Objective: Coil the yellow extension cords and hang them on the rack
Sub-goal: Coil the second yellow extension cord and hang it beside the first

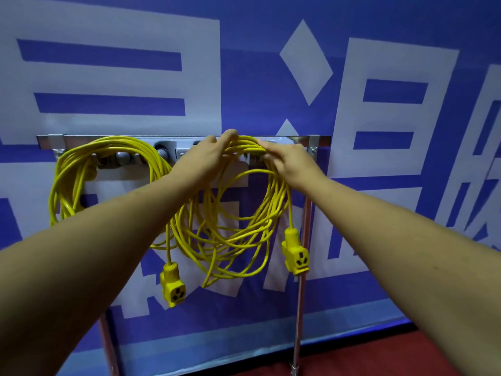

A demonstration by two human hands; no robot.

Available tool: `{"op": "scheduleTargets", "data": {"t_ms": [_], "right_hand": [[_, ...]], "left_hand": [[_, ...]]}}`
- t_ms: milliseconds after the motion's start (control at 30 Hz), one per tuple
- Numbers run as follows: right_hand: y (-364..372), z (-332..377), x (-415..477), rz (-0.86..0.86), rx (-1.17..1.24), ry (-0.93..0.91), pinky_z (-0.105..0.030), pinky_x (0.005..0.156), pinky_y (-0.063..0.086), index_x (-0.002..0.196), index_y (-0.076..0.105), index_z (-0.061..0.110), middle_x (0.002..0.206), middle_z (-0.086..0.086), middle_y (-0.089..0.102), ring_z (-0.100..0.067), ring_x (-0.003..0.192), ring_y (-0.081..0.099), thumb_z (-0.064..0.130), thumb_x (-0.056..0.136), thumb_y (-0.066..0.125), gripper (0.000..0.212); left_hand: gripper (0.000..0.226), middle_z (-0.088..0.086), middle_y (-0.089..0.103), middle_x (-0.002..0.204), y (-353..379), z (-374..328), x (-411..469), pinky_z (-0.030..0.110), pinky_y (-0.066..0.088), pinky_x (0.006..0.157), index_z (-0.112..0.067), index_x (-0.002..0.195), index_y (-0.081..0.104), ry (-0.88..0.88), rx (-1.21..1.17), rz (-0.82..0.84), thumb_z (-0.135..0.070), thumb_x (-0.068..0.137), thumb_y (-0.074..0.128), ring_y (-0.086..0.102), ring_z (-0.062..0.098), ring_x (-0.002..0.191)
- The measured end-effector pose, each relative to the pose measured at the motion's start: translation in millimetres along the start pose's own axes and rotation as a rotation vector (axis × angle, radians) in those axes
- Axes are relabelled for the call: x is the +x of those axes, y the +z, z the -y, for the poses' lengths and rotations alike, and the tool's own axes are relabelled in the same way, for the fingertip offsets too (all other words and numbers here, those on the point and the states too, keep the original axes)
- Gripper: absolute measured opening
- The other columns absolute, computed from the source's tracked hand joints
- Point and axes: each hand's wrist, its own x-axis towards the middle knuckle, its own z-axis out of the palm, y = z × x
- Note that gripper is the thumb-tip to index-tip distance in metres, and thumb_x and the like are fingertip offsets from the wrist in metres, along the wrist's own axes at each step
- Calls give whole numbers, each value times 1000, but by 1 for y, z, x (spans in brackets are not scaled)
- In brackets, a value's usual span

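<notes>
1. Coil of yellow extension cord hangs at the left end of the rack, a metal bar on posts in front of a blue banner with white shapes. Its loops drape over grey hooks under the bar.
2. A yellow socket end dangles low on a single strand, below the left forearm. Which bundle it belongs to I cannot tell.
3. The left hand reaches up to the bar, fingers curled over the top of the second coil and clamped on its gathered strands.
4. That second coil hangs from the top of the rack's right half, held there between both hands. Its loose loops fall in a wide ring, with some strands sagging lower than others.
5. The right hand grips the same bunch of strands just beside the left hand, fingers laid over the top and closed around it.
6. A second socket end hangs from the right side of this coil, its holes facing the camera.
7. The right post of the rack runs down behind that socket to a red floor.
</notes>
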Motion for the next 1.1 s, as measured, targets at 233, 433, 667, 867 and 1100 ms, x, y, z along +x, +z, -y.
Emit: {"op": "scheduleTargets", "data": {"t_ms": [233, 433, 667, 867, 1100], "right_hand": [[14, -1, 6, -46, 269, 151, -17, 90, 46, 131, 59, 20, 119, -5, 68, -14, 111, 60, 11, 97, 52, 35], [19, -2, 2, -6, 329, 190, -17, 93, 41, 139, 49, 21, 129, -2, 61, -4, 113, 47, 16, 103, 41, 38], [26, -12, -12, 94, 51, 10, -37, 90, 48, 151, 17, 38, 113, -9, 48, -23, 99, 52, 25, 103, 37, 54], [34, -10, -19, 107, -179, -17, -41, 83, 50, 150, -4, 40, 133, -12, 36, -35, 112, 53, 46, 93, 53, 81], [24, 3, 9, -134, 4, 77, -35, 91, 51, 132, 57, 34, 113, 0, 70, -20, 106, 62, 36, 92, 56, 40]], "left_hand": [[31, 7, 41, 102, 13, 2, -3, 41, 51, 67, -27, 122, 50, -61, -235, -91, -39, 94, 56, 57, 32, 82], [20, 9, 43, 105, 17, 2, 0, 52, 57, 69, -35, 113, 51, -126, -335, -103, -42, 94, 54, 61, 34, 80], [9, 10, 45, 108, 18, -4, 0, 53, 57, 71, -38, 101, 52, -175, -395, -128, -41, 93, 57, 63, 36, 75], [13, 13, 47, 112, 13, -4, 2, 48, 59, 66, -33, 105, 54, -183, -404, -90, -39, 94, 57, 64, 36, 75], [38, 12, 40, 112, 10, -10, -3, 46, 50, 87, -23, 126, 46, -174, -271, -25, -48, 97, 44, 57, 36, 95]]}}
